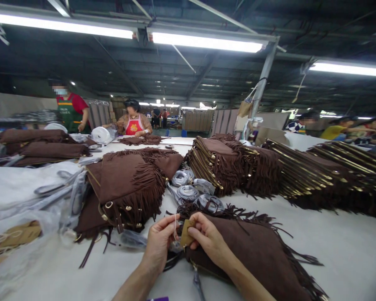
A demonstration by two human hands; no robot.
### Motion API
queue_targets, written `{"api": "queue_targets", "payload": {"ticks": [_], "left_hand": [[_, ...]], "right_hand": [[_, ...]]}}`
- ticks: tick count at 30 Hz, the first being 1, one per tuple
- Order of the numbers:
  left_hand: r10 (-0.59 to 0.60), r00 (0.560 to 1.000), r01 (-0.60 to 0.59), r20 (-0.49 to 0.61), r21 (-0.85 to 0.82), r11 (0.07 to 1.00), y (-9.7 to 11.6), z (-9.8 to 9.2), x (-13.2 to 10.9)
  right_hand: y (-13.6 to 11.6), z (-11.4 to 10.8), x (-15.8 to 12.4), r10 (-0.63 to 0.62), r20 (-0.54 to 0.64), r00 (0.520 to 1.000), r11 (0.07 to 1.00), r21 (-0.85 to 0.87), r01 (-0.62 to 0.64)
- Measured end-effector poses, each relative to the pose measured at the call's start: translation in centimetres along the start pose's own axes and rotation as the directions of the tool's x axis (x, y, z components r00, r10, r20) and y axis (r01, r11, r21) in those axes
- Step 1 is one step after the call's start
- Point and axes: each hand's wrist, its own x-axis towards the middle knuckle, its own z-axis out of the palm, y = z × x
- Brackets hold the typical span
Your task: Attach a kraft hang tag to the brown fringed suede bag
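My right hand [205, 236] pinches a small tan paper tag [186, 234] between thumb and fingers. Beside it, my left hand [159, 238] is closed on a thin white string [175, 225], which stands up from the fingertips. Both hands are over the corner of a brown fringed bag [257, 251] lying flat on the table. Its zipper edge faces me, and a plastic-wrapped strap piece [197, 280] hangs from that edge. Whether the string is joined to the tag is hidden by the fingers.
A pile of brown fringed bags [125, 179] stands at the left. Further stacks of bags [219, 159] line the right side. Coiled wrapped straps [188, 193] lie between them. More tan tags [19, 236] rest at the left on the white table [341, 246]. Several people [134, 121] work beyond.
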Motion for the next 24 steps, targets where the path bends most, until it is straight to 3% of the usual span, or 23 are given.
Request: {"api": "queue_targets", "payload": {"ticks": [2,4,5,7,8,10,12,14,16,19,22,24], "left_hand": [[0.071,0.997,-0.068,-0.027,0.102,0.992,-0.3,-0.1,0.4],[0.203,0.979,-0.188,-0.016,0.315,0.93,-0.2,-0.2,0.5],[0.297,0.955,-0.275,0.026,0.457,0.846,0.1,-0.3,0.4],[0.434,0.88,-0.428,0.192,0.717,0.55,1.0,-0.5,0.0],[0.44,0.854,-0.459,0.279,0.802,0.382,1.6,-0.6,-0.2],[0.355,0.861,-0.428,0.364,0.896,0.119,2.8,-0.7,-0.8],[0.236,0.908,-0.349,0.347,0.936,-0.035,4.1,-0.9,-1.3],[0.123,0.939,-0.313,0.322,0.946,-0.088,5.4,-1.3,-1.6],[-0.045,0.951,-0.307,0.306,0.952,-0.013,6.7,-1.8,-1.8],[-0.246,0.894,-0.282,0.375,0.896,0.342,8.1,-2.7,-1.8],[-0.215,0.86,-0.158,0.463,0.642,0.75,8.0,-3.1,-1.8],[-0.219,0.87,0.038,0.442,0.382,0.924,7.1,-2.9,-1.7]], "right_hand": [[0.2,0.2,0.1,-0.015,-0.03,0.999,1.0,-0.009,0.014],[0.2,0.3,-0.1,-0.041,-0.028,0.999,0.998,-0.051,0.04],[0.2,0.4,-0.1,-0.058,-0.029,0.998,0.995,-0.078,0.055],[0.2,0.4,-0.3,-0.089,-0.045,0.995,0.988,-0.134,0.082],[0.1,0.5,-0.4,-0.101,-0.055,0.993,0.982,-0.163,0.091],[-0.1,0.5,-0.5,-0.117,-0.062,0.991,0.97,-0.219,0.101],[-0.2,0.5,-0.6,-0.121,-0.059,0.991,0.96,-0.259,0.102],[-0.2,0.5,-0.6,-0.111,-0.066,0.992,0.96,-0.267,0.09],[-0.1,0.5,-0.5,-0.089,-0.081,0.993,0.964,-0.256,0.065],[0.1,0.4,-0.4,-0.062,-0.082,0.995,0.973,-0.225,0.042],[0.4,0.4,-0.3,-0.044,-0.062,0.997,0.985,-0.172,0.033],[0.5,0.3,-0.2,-0.03,-0.061,0.998,0.992,-0.121,0.022]]}}
